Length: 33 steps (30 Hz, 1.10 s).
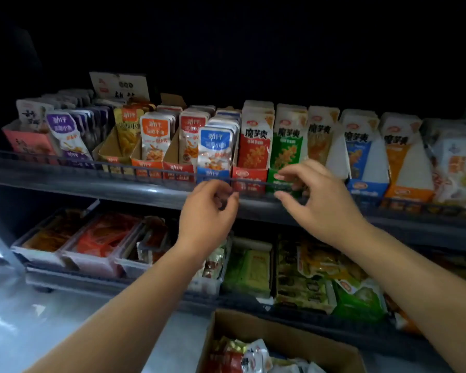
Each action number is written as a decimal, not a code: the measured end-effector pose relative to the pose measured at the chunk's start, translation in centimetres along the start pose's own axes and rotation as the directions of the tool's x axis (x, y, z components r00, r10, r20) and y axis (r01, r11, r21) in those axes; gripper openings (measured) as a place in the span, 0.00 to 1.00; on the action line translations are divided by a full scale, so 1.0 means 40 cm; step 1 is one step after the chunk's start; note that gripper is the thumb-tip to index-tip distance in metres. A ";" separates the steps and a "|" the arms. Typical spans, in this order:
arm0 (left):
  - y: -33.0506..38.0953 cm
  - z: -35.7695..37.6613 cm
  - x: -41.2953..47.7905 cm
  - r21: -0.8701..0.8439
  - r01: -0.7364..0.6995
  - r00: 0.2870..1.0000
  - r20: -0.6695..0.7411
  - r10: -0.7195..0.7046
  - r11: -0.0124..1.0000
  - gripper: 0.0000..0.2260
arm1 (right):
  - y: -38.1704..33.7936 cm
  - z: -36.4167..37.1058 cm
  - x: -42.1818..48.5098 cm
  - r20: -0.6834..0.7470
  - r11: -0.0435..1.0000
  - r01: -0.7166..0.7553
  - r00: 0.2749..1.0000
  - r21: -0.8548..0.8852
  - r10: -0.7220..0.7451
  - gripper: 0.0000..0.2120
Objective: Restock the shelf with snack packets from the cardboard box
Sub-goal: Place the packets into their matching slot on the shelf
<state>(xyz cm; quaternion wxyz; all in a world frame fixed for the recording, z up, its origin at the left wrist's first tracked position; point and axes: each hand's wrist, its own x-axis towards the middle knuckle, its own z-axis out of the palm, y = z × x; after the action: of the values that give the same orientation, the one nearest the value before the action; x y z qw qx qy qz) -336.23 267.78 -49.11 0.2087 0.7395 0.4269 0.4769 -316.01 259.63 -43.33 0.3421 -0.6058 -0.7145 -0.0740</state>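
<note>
Head view: likely between placements at the dark metal shelf (92,182). Left hand (207,211) fingers curled, hold unclear; right hand (316,201) fingers spread, empty. Next: brown cardboard box (280,332) below the shelf.

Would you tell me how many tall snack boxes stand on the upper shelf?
5, side by side right of centre: red, green, cream, blue, orange. Blurred packs further right may hide more.

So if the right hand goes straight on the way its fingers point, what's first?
Probably the shelf's wire front rail, then the green snack packs right behind it; depth is unclear.
</note>
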 end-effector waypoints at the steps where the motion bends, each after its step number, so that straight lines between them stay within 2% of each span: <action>1: -0.020 0.003 -0.030 0.003 0.039 0.999 0.029 -0.039 0.999 0.05 | -0.002 0.012 -0.048 0.017 1.000 -0.018 1.000 0.016 0.017 0.16; 4: -0.096 0.023 -0.135 0.073 0.146 0.982 0.112 -0.154 0.987 0.06 | 0.008 0.079 -0.199 0.115 0.994 -0.104 0.988 0.017 0.102 0.16; 7: -0.184 0.046 -0.263 0.184 0.215 0.947 0.203 -0.251 0.959 0.07 | 0.028 0.177 -0.359 0.258 0.982 -0.184 0.948 -0.039 0.188 0.17; 10: -0.256 0.066 -0.392 0.291 0.266 0.876 0.326 -0.357 0.919 0.11 | 0.041 0.274 -0.508 0.458 0.954 -0.286 0.839 -0.087 0.294 0.18; 13: -0.307 0.095 -0.500 0.352 0.317 0.796 0.407 -0.449 0.881 0.11 | 0.069 0.367 -0.651 0.626 0.943 -0.298 0.709 -0.149 0.323 0.20; 15: -0.334 0.112 -0.552 0.386 0.335 0.754 0.437 -0.490 0.860 0.11 | 0.093 0.412 -0.734 0.690 0.933 -0.304 0.635 -0.191 0.348 0.21; 20: -0.382 0.128 -0.622 0.375 0.376 0.705 0.477 -0.525 0.847 0.16 | 0.136 0.470 -0.853 0.748 0.889 -0.362 0.498 -0.280 0.438 0.22; 23: -0.401 0.132 -0.647 0.344 0.385 0.723 0.464 -0.511 0.856 0.16 | 0.140 0.506 -0.879 0.790 0.865 -0.443 0.431 -0.235 0.435 0.20; 25: -0.413 0.131 -0.666 0.323 0.406 0.712 0.475 -0.518 0.855 0.18 | 0.131 0.533 -0.883 0.805 0.818 -0.543 0.392 -0.189 0.445 0.19; 29: -0.432 0.131 -0.693 0.291 0.448 0.699 0.476 -0.534 0.846 0.20 | 0.104 0.586 -0.885 0.826 0.730 -0.678 0.361 -0.086 0.432 0.23; 31: -0.437 0.134 -0.694 0.267 0.466 0.706 0.462 -0.536 0.844 0.19 | 0.088 0.610 -0.887 0.821 0.644 -0.765 0.356 -0.018 0.446 0.25; 33: -0.441 0.134 -0.696 0.257 0.467 0.713 0.457 -0.532 0.846 0.19 | 0.082 0.637 -0.892 0.791 0.567 -0.824 0.350 0.005 0.502 0.23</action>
<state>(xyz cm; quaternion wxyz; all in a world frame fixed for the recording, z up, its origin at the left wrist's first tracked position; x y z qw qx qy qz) -344.14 254.87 -78.88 0.3893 0.7068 0.5681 0.1613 -322.05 244.64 -84.22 0.1504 -0.7373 -0.4640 0.4674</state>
